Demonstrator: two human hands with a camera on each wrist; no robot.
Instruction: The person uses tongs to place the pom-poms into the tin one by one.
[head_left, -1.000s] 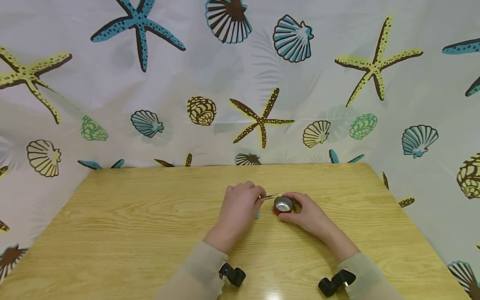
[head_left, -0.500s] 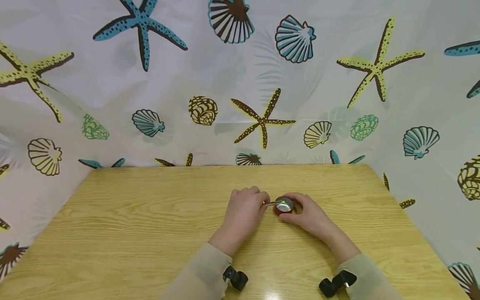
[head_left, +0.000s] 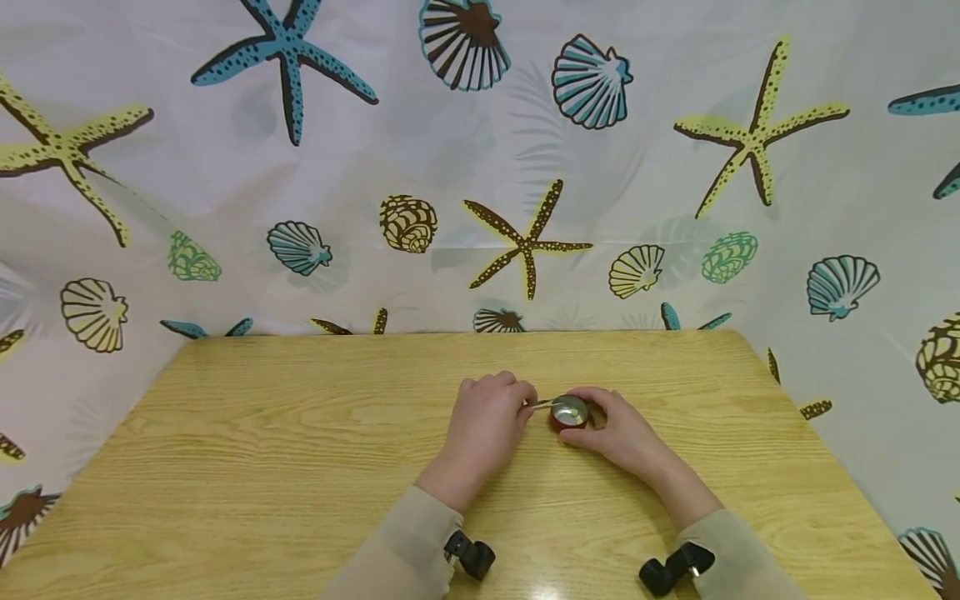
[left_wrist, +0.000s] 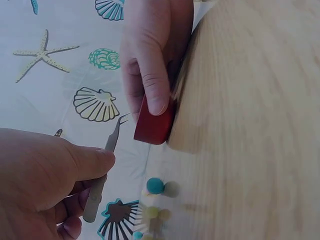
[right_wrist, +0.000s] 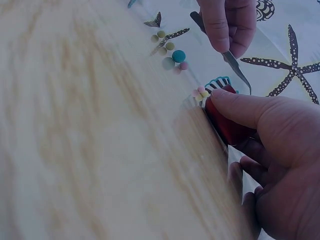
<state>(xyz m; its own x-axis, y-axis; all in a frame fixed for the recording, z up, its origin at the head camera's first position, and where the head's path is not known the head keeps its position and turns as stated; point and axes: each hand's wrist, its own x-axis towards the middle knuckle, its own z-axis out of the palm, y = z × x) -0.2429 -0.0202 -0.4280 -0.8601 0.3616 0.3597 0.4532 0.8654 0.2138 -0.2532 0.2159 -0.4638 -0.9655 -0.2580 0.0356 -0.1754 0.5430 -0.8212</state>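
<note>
A: Holding the small red cup (head_left: 567, 414) steady is the job of the right hand (head_left: 615, 429), thumb and fingers curled round its wall. Confirm the left?

B: The left hand (head_left: 483, 425) pinches metal tweezers (head_left: 542, 404), tips over the cup's open mouth. Both hands are clamped on something and close together, mid-bench (head_left: 300, 467).

A: Step in hand?

B: I judge it a transfer by tweezers at the cup. Whether the tips carry anything, I cannot tell.

A: The next move calls for what?

B: A steady cup and fine tip control; the mouth is narrow.

A: Appearance of the cup?

B: Short, round, red outside with a shiny silver lining. The wrist views show small beads (left_wrist: 156, 186) just beside it, teal, yellowish and pink, loose on the bench.
</note>
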